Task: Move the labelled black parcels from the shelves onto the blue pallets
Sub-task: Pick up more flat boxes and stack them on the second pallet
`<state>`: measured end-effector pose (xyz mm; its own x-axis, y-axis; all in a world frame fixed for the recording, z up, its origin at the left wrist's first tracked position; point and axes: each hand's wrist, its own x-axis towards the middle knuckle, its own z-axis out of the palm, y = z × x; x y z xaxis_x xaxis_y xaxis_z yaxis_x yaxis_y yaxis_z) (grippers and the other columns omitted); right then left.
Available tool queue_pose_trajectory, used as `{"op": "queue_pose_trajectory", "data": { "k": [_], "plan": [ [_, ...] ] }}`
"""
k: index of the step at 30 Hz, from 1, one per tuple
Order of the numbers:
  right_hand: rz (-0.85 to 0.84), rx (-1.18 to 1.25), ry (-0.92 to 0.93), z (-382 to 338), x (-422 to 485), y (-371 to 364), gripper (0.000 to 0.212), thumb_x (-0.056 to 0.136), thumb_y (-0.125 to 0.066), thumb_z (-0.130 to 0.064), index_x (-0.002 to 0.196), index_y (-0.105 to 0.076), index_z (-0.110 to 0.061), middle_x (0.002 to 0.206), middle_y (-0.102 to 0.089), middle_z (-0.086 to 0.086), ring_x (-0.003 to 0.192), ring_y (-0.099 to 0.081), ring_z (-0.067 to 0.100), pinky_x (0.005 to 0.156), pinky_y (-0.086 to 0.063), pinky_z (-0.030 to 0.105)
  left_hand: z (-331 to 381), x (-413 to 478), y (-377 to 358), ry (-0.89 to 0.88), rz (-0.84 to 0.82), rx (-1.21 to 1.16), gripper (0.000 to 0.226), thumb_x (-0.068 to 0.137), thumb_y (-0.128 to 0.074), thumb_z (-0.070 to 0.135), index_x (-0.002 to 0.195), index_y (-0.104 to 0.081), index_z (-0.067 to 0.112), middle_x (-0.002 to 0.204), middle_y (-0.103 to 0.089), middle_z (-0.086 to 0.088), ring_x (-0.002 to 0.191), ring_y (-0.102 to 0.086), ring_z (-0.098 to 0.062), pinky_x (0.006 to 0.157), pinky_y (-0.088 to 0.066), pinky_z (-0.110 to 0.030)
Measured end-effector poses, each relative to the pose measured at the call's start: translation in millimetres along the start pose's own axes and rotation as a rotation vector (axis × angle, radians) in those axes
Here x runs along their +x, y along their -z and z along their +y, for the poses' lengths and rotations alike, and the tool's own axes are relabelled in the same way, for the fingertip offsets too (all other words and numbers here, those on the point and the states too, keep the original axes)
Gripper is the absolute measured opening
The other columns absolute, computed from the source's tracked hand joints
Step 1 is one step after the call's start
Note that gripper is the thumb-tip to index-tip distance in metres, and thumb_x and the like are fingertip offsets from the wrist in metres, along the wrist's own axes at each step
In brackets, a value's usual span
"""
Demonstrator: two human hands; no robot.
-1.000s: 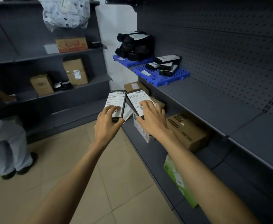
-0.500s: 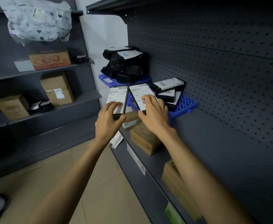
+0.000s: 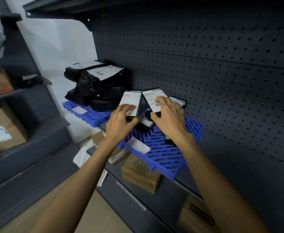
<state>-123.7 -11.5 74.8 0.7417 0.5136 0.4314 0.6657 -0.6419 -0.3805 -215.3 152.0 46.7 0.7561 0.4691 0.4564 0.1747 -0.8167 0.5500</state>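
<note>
My left hand (image 3: pixel 120 122) grips a flat black parcel with a white barcode label (image 3: pixel 131 101). My right hand (image 3: pixel 169 119) grips a second labelled black parcel (image 3: pixel 153 99) beside it. Both parcels hover over the near blue pallet (image 3: pixel 163 155), which lies on the grey shelf. Other small labelled black parcels (image 3: pixel 179 101) lie on this pallet, partly hidden behind my hands. A far blue pallet (image 3: pixel 87 113) carries a pile of black bagged parcels (image 3: pixel 94 81) with white labels.
A dark pegboard wall (image 3: pixel 205 68) backs the shelf. Cardboard boxes (image 3: pixel 141 175) sit on the lower shelf under the pallet. The left shelving holds brown boxes (image 3: pixel 3 132). A white slip (image 3: pixel 138 145) lies on the near pallet. Tiled floor is at the bottom.
I have stepped closer to the shelf and carried both parcels forward and up, from in front of the shelf edge to above the near blue pallet. Both grips are unchanged.
</note>
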Motion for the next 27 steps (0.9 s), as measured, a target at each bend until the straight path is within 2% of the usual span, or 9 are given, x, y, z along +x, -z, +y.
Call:
{"op": "queue_pose_trajectory", "data": {
  "k": [6, 12, 16, 22, 24, 27],
  "plan": [
    [0.003, -0.108, -0.193, 0.5, 43.8, -17.4, 0.043, 0.089, -0.058, -0.036, 0.13, -0.048, -0.027, 0.133, -0.056, 0.0, 0.121, -0.05, 0.033, 0.101, -0.041, 0.046, -41.7, 58.8, -21.0, -0.155, -0.205, -0.021, 0.046, 0.087, -0.062, 0.039, 0.132, -0.054, 0.031, 0.141, -0.047, 0.008, 0.129, -0.047, -0.019, 0.094, -0.048, -0.039],
    [0.13, -0.068, -0.328, 0.0, 37.4, -31.6, 0.041, 0.087, -0.061, -0.035, 0.126, -0.053, -0.028, 0.13, -0.057, -0.001, 0.121, -0.05, 0.029, 0.097, -0.043, 0.042, -52.5, 81.0, -44.3, -0.278, -0.342, -0.049, 0.045, 0.087, -0.061, 0.044, 0.13, -0.054, 0.036, 0.139, -0.049, 0.011, 0.127, -0.048, -0.019, 0.094, -0.049, -0.042],
    [0.22, -0.069, -0.372, -4.7, 32.9, -26.2, 0.039, 0.085, -0.062, -0.035, 0.123, -0.054, -0.029, 0.125, -0.06, -0.003, 0.116, -0.054, 0.026, 0.088, -0.045, 0.038, -48.9, 81.2, -56.6, -0.369, -0.338, -0.091, 0.043, 0.086, -0.06, 0.054, 0.126, -0.056, 0.037, 0.133, -0.052, 0.015, 0.121, -0.052, -0.015, 0.084, -0.05, -0.036],
    [0.216, -0.123, -0.379, -16.6, 35.7, -26.5, 0.038, 0.086, -0.063, -0.036, 0.122, -0.056, -0.027, 0.124, -0.06, -0.003, 0.115, -0.055, 0.025, 0.088, -0.044, 0.037, -55.0, 83.8, -63.2, -0.463, -0.398, -0.207, 0.053, 0.084, -0.064, 0.055, 0.129, -0.053, 0.031, 0.133, -0.052, 0.01, 0.12, -0.052, -0.013, 0.084, -0.041, -0.023],
    [0.196, -0.137, -0.372, -23.6, 40.0, -30.5, 0.038, 0.086, -0.063, -0.036, 0.122, -0.057, -0.026, 0.124, -0.06, -0.002, 0.114, -0.055, 0.026, 0.087, -0.046, 0.038, -64.6, 86.3, -59.3, -0.477, -0.393, -0.2, 0.056, 0.085, -0.063, 0.055, 0.133, -0.047, 0.032, 0.135, -0.05, 0.01, 0.121, -0.052, -0.014, 0.083, -0.042, -0.025],
    [0.174, -0.168, -0.347, -36.7, 47.2, -39.8, 0.038, 0.085, -0.063, -0.037, 0.121, -0.058, -0.025, 0.123, -0.061, -0.002, 0.112, -0.055, 0.027, 0.087, -0.044, 0.038, -76.7, 92.2, -49.1, -0.454, -0.377, -0.217, 0.056, 0.093, -0.055, 0.051, 0.142, -0.038, 0.031, 0.138, -0.05, 0.006, 0.124, -0.05, -0.017, 0.091, -0.05, -0.038]
  ]
}}
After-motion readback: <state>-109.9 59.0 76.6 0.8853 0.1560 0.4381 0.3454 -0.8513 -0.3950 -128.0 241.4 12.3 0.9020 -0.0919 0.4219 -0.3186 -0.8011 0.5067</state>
